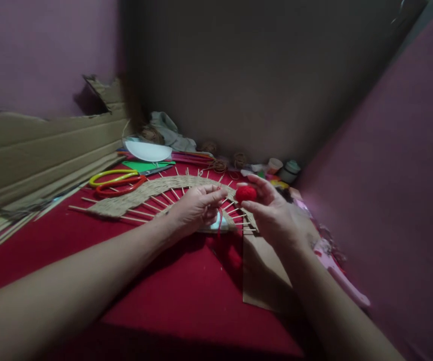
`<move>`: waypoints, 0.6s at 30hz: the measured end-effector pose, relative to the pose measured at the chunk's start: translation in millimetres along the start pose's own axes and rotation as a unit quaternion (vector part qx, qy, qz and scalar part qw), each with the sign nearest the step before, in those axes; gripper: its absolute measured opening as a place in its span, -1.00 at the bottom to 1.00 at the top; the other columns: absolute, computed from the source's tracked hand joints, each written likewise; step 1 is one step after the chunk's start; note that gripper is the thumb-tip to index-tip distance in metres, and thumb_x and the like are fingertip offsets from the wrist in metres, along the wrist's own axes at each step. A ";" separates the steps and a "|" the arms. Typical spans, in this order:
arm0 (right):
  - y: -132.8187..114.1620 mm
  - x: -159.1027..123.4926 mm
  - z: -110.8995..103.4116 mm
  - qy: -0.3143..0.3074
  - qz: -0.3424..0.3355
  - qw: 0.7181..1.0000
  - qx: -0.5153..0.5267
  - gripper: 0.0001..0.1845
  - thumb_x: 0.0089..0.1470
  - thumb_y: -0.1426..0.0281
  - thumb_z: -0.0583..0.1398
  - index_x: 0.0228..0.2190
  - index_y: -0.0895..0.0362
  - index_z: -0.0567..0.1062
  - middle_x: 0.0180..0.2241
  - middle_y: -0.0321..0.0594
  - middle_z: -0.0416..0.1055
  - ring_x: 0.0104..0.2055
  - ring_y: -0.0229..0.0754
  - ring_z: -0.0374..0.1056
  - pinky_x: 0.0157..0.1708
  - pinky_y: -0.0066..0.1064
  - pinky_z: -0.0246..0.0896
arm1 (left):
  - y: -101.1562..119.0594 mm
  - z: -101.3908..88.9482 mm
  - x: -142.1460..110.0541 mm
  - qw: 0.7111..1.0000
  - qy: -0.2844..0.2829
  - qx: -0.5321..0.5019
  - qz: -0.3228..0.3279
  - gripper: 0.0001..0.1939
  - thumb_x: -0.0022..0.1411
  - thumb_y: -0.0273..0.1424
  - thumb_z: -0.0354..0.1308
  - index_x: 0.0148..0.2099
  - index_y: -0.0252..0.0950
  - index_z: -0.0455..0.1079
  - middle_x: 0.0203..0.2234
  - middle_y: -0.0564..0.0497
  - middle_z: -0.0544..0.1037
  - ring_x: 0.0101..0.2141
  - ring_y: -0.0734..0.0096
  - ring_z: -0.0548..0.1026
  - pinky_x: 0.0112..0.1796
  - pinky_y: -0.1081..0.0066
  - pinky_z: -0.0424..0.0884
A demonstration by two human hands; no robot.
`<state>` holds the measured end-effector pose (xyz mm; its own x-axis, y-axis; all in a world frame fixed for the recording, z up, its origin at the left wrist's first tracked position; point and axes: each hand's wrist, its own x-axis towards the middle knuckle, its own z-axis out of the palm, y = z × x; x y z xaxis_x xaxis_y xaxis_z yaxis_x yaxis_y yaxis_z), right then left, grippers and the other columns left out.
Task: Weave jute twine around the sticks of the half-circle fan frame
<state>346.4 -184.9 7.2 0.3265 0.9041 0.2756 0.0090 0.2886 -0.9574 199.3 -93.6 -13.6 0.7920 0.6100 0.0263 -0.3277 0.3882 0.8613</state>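
Between the thumb and fingers of my right hand [272,210] is a small ball of red yarn [246,193]. My left hand [197,208] is closed in a pinch on a strand of the red yarn, and a loop of it [220,223] dangles below the fingers. Behind and beneath both hands lies a woven fan-shaped piece [137,197] with thin sticks radiating from it. My left hand covers part of its middle. Scissors [120,181] with yellow and red handles rest on the left part of the fan.
Cardboard [50,135] leans along the left wall, with long thin sticks below it. A white half-round piece [148,150], brown twine balls [219,165] and a jar [290,170] stand at the back. A brown board [265,276] lies under my right arm on the red cloth [178,301].
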 end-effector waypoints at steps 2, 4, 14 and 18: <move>2.6 -11.0 3.8 -0.002 0.002 1.000 0.013 -0.39 -0.24 0.49 0.34 -0.09 -0.05 0.37 -0.17 -0.30 0.41 -0.17 -0.23 0.36 -0.15 -0.34 0.31 | -0.4 2.0 -2.9 0.999 -0.006 0.035 0.024 -0.79 0.03 -0.35 0.30 -0.30 -0.30 0.35 -0.69 0.20 0.22 -0.74 0.72 0.08 -0.70 0.62 -0.02; 7.3 -15.0 2.6 -0.006 0.008 1.000 0.028 -0.38 -0.23 0.49 0.35 -0.08 -0.06 0.36 -0.15 -0.29 0.41 -0.15 -0.22 0.35 -0.14 -0.34 0.31 | -0.8 3.6 -5.2 0.995 -0.015 0.078 0.052 -0.74 0.01 -0.39 0.30 -0.20 -0.29 0.40 -0.64 0.17 0.30 -0.72 0.71 0.12 -0.69 0.61 0.01; 16.5 -16.5 5.6 -0.011 0.023 0.998 0.062 -0.40 -0.27 0.55 0.33 -0.13 -0.04 0.38 -0.17 -0.30 0.38 -0.17 -0.25 0.33 -0.18 -0.40 0.30 | -2.1 7.4 -7.2 0.971 0.001 0.203 0.123 -0.76 0.06 -0.43 0.26 -0.16 -0.28 0.54 -0.25 -0.06 0.57 -0.29 0.44 0.48 -0.31 0.57 0.35; 17.2 -19.4 7.5 -0.024 0.040 0.997 0.059 -0.39 -0.27 0.54 0.34 -0.11 -0.03 0.38 -0.16 -0.28 0.39 -0.15 -0.23 0.33 -0.18 -0.38 0.30 | -1.7 4.9 -5.3 0.965 0.045 0.224 0.126 -0.87 0.05 -0.41 0.27 -0.30 -0.33 0.56 -0.50 -0.01 0.54 -0.52 0.56 0.39 -0.52 0.60 0.26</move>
<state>333.2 -195.1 -13.9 0.2752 0.9393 0.2051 -0.1281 0.2472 -0.9604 198.1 -100.8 -12.7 0.6614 0.7120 0.2357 -0.2321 -0.1045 0.9671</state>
